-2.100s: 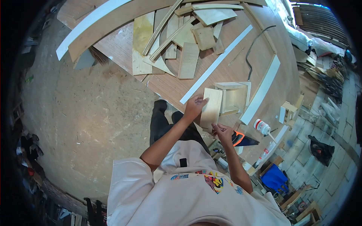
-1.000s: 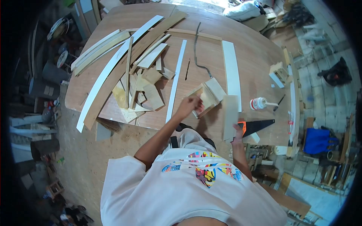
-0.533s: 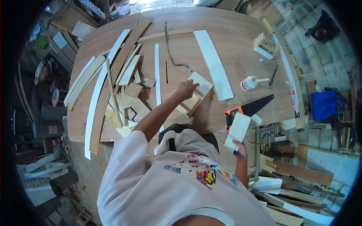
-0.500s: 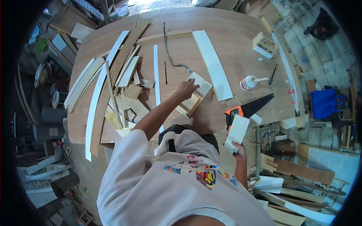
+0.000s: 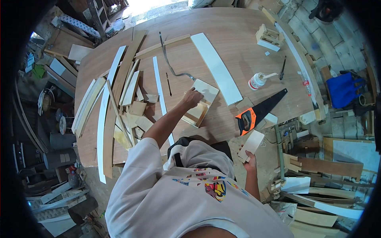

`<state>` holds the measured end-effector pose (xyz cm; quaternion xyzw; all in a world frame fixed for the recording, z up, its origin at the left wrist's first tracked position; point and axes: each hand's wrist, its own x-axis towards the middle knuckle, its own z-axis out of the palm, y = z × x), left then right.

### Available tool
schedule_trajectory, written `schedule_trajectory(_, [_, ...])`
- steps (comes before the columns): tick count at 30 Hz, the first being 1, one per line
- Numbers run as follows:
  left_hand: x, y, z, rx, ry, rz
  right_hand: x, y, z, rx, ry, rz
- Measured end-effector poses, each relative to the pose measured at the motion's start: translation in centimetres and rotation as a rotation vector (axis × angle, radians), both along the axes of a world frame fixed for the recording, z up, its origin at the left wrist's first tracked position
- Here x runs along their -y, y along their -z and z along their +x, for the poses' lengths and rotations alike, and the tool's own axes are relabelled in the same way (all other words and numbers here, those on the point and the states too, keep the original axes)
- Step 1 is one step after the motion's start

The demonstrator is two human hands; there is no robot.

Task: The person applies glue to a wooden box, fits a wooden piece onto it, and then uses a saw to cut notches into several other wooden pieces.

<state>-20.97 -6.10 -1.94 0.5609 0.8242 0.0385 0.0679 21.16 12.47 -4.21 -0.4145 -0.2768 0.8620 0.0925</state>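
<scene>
With the right hand (image 5: pixel 249 160) holding a board (image 5: pixel 253 142) at two o'clock, a careless inward swing could knock the saw (image 5: pixel 262 112) at one or the wooden box (image 5: pixel 205 95) on the tabletop (image 5: pixel 242 51) at twelve, beneath the left hand (image 5: pixel 191 98), whose grip I cannot tell.

Place: a woodworking workshop
Surface (image 5: pixel 238 29): broad, wood-toned, strewn with timber
Tools: a handsaw (image 5: pixel 269 108) by the near right corner, a white bottle (image 5: pixel 257 81) toward the right edge
Offcuts (image 5: pixel 137 108): heaped toward the left edge, beside long strips (image 5: pixel 104 123)
Woodwork: an open wooden box (image 5: pixel 208 92)
Surroundings: pale block wall (image 5: pixel 337 55), boards (image 5: pixel 331 167) stacked beyond the near right corner
</scene>
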Motion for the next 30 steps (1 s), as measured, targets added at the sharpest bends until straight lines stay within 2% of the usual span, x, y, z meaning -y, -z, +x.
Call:
schedule_trajectory(8, [0.7,-0.3,-0.2,0.055,-0.035,0.026,-0.6,1.8,0.8,0.067,-0.024,0.005])
schedule_trajectory(11, [0.9,-1.1,-0.1,0.023,0.033,-0.047,-0.6,1.9,1.1,0.088,-0.038,0.049])
schedule_trajectory(19, [2.4,-0.5,2.0,0.067,0.268,0.113,-0.8,4.3,3.2,0.092,-0.051,-0.081])
schedule_trajectory(23, [3.4,-1.1,3.6,0.070,0.327,0.039,-1.0,5.4,4.4,0.248,-0.074,-0.042])
schedule_trajectory(25, [4.2,-2.0,4.2,0.173,0.324,0.022,-1.3,6.2,5.1,0.324,-0.108,-0.037])
schedule_trajectory(27, [5.1,-2.7,4.9,0.147,0.256,0.231,-1.5,6.8,5.6,0.352,-0.144,-0.025])
schedule_trajectory(28, [5.5,-3.0,5.1,0.148,0.252,0.230,-1.6,7.0,5.7,0.354,-0.148,-0.027])
schedule_trajectory(30, [6.2,-3.6,5.2,0.224,-0.135,0.491,-1.8,7.3,5.8,0.543,-0.187,0.015])
